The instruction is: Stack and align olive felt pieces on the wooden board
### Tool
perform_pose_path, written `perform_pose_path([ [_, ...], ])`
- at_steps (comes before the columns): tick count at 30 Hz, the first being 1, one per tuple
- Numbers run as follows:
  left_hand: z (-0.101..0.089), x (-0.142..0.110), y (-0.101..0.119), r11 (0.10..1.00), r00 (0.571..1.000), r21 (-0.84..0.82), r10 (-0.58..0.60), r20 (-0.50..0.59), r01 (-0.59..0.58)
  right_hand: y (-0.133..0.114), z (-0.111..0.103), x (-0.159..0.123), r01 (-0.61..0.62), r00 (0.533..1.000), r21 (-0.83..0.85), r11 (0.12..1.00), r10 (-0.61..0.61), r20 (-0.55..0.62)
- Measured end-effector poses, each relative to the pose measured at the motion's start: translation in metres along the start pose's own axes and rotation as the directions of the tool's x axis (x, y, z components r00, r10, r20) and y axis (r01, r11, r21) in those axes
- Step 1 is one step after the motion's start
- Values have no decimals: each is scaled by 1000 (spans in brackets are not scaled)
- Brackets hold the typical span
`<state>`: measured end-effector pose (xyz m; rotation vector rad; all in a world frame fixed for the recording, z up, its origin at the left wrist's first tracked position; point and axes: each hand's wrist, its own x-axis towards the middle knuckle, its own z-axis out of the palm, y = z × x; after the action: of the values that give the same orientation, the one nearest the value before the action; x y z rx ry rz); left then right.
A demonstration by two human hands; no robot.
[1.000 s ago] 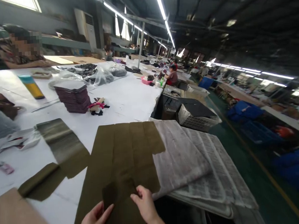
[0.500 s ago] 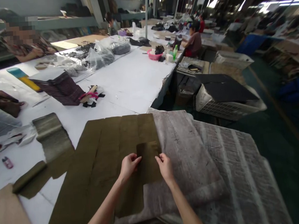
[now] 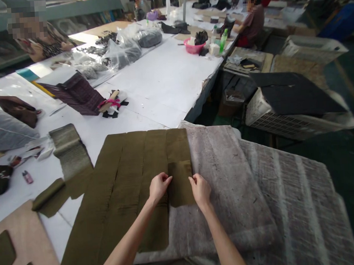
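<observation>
A small olive fabric piece [image 3: 181,188] lies between my hands, its upper part over the right end of a row of larger olive fabric strips [image 3: 128,171]. My left hand [image 3: 160,187] pinches its left edge between thumb and fingers. On the opposite edge my right hand [image 3: 201,189] is closed in a similar pinch. Under the strips and to their right spreads a mottled grey-pink cloth [image 3: 225,185]. Farther right is a grey striped sheet [image 3: 295,197].
A rolled olive scrap [image 3: 50,194] and a small pink-handled tool [image 3: 27,177] lie left. A beige board [image 3: 24,234] bears olive pieces. Dark striped folded material [image 3: 78,92] sits farther back. A crate with a black sheet [image 3: 297,93] stands beyond the table's right edge. Other people sit farther off.
The view has tipped downward and turned left, bringing olive pieces on the beige board into sight. Both hands keep their pinch on the small piece, which now looks flatter against the layers beneath.
</observation>
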<state>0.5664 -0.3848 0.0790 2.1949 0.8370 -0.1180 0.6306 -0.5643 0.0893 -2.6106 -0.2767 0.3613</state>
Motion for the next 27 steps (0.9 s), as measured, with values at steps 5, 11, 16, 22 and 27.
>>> perform_pose_path([
  [5, 2, 3, -1, 998, 999, 49, -49, 20, 47, 0, 1, 6, -6, 1000, -60, 998, 7, 28],
  [11, 2, 5, 1, 993, 997, 91, -79, 25, 76, 2, 3, 9, -18, 998, -83, 996, 22, 51],
  [16, 2, 3, 4, 990, 993, 78, -115, 15, 114, 3, 3, 11, -25, 998, -66, 998, 28, 48],
  [22, 3, 2, 4, 989, 990, 63, -138, 13, 137, 7, 4, 12, -28, 998, -37, 999, 30, 46],
  [27, 3, 2, 6, 984, 987, 70, -163, 6, 162, 8, 5, 11, -43, 998, -24, 999, 44, 40],
])
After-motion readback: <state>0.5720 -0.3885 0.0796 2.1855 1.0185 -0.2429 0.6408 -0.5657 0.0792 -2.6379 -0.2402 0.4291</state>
